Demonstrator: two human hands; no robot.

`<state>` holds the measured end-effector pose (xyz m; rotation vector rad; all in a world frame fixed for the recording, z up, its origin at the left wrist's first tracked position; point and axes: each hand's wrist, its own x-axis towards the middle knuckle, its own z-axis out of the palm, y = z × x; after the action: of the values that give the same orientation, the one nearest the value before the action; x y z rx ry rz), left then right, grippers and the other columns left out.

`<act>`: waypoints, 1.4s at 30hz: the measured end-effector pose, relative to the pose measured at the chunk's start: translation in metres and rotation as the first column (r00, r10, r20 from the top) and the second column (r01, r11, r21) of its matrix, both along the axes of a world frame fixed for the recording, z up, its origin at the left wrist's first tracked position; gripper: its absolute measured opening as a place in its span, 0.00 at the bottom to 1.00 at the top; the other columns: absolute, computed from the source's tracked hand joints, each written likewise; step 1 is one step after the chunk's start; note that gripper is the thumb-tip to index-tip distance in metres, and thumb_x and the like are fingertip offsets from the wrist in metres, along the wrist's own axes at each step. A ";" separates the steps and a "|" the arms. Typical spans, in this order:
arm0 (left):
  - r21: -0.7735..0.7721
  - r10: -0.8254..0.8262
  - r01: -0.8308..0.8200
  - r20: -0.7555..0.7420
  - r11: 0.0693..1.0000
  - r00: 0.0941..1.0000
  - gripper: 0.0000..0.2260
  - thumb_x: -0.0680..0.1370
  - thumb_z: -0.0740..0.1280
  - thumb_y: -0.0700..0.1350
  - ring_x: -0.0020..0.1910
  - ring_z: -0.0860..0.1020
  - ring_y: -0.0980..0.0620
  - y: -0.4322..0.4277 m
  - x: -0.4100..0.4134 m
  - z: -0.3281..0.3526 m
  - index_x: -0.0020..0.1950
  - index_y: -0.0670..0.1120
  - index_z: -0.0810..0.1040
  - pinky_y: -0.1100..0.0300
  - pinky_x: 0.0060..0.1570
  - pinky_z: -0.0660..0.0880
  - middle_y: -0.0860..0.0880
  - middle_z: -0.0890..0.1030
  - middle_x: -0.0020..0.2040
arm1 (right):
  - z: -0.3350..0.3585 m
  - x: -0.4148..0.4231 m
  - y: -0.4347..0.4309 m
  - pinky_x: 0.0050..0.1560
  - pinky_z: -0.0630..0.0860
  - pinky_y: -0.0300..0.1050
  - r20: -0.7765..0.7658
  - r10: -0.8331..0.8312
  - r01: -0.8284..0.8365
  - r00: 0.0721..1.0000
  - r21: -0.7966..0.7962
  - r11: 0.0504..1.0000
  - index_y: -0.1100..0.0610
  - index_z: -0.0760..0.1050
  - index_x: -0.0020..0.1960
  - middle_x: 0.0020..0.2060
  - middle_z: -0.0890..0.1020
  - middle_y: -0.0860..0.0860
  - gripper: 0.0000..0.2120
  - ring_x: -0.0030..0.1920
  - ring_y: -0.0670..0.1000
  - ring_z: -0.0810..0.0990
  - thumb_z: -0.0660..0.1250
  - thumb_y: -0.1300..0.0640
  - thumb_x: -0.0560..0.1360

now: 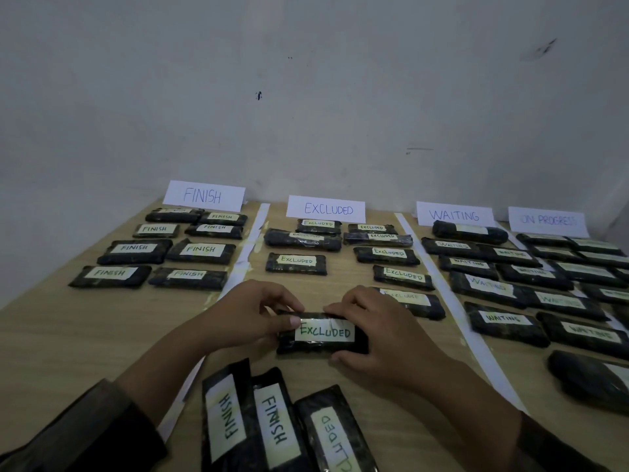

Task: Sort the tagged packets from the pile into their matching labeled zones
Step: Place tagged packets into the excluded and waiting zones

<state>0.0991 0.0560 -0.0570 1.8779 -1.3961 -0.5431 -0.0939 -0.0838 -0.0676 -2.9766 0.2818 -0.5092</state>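
**Excluded packet held at the near end of its zone**

Head view: both hands gripped one black packet (321, 333) tagged EXCLUDED. The left hand (248, 311) curled over its far left corner with the thumb on the tag's end. The right hand (371, 321) pinched its right end, fingers on the far edge and thumb at the near edge. Whether the packet rested on the table (68, 335) or hung just above it could not be told.

It sat in the middle zone, under the EXCLUDED sign (326, 209), between the two white strips (250, 229) (442, 284). Bare wood lay between it and the next packet up (296, 264).

The pile (282, 424) lay at the near edge, just below the hands. More open wood stretched left of the left forearm, in front of the rows under the FINISH sign (203, 195).
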 end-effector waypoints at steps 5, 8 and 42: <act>-0.052 0.109 -0.104 0.109 0.993 0.988 0.10 0.74 0.70 0.51 0.46 0.80 0.60 0.008 0.013 0.001 0.55 0.57 0.79 0.58 0.50 0.78 0.57 0.82 0.47 | 0.006 0.020 -0.005 0.43 0.69 0.42 0.034 0.005 -0.002 0.999 -0.072 0.997 0.49 0.74 0.63 0.50 0.76 0.47 0.29 0.47 0.48 0.75 0.64 0.36 0.66; -0.083 0.188 -0.174 0.226 0.981 0.956 0.17 0.74 0.66 0.59 0.52 0.78 0.65 0.015 0.022 0.000 0.62 0.58 0.75 0.61 0.52 0.74 0.61 0.81 0.52 | 0.011 0.035 -0.013 0.47 0.69 0.44 -0.005 -0.025 0.025 1.000 -0.084 0.996 0.48 0.72 0.66 0.53 0.75 0.47 0.30 0.52 0.49 0.73 0.65 0.36 0.68; 0.085 0.070 -0.151 0.601 0.985 0.796 0.22 0.74 0.63 0.62 0.64 0.71 0.56 0.023 0.034 0.003 0.67 0.57 0.72 0.59 0.60 0.68 0.57 0.74 0.64 | 0.022 0.064 -0.015 0.61 0.59 0.45 -0.264 0.003 0.011 0.965 0.051 0.999 0.43 0.69 0.66 0.60 0.73 0.42 0.26 0.60 0.44 0.70 0.64 0.35 0.71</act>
<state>0.1333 0.0791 -0.0543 2.3445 -1.6485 0.0453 -0.0298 -0.0989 -0.0456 -2.9896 0.3181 -0.1007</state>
